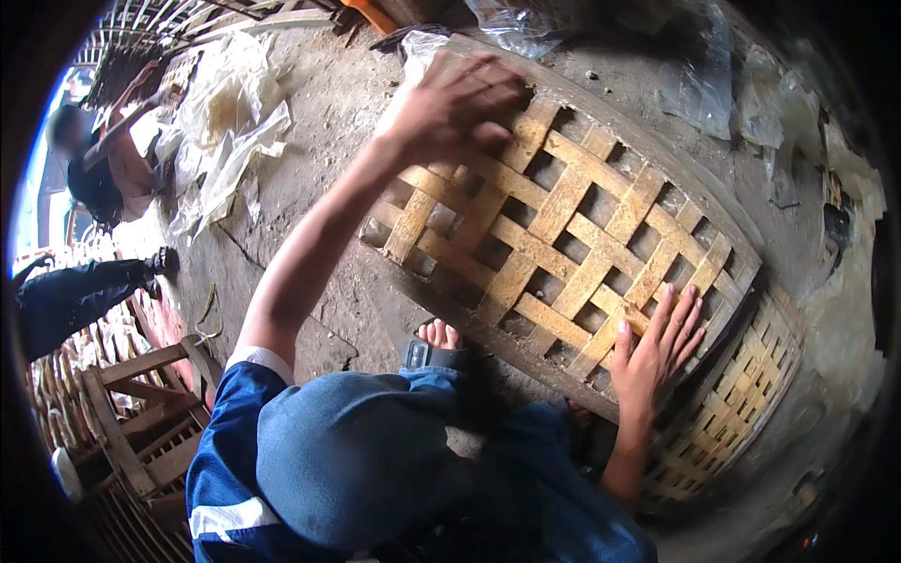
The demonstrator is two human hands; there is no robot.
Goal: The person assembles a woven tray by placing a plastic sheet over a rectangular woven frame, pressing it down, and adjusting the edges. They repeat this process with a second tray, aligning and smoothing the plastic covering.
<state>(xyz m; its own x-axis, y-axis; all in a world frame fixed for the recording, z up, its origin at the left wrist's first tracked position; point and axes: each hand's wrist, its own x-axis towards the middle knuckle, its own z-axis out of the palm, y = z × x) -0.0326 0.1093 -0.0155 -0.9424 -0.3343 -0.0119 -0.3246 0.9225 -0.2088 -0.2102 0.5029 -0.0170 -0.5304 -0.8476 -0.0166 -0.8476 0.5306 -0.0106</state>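
A woven bamboo lattice panel (582, 235) in a wooden frame lies tilted before me, its pale yellow slats crossing with square gaps. My left hand (460, 103) is over its far left corner, blurred by motion. Those fingers look stretched out and I see nothing in them; whether they touch the frame I cannot tell. Flat on the slats at the near right edge lies my right hand (655, 352), open with fingers spread. Beneath and beyond that edge, a second woven bamboo piece (727, 413) with finer mesh shows partly.
Crumpled clear plastic sheeting (230, 113) lies on the grey floor (328, 122) at the left, with more plastic (699, 84) at the far right. Another person (108, 174) sits at the far left. A wooden frame (131, 422) stands at the lower left.
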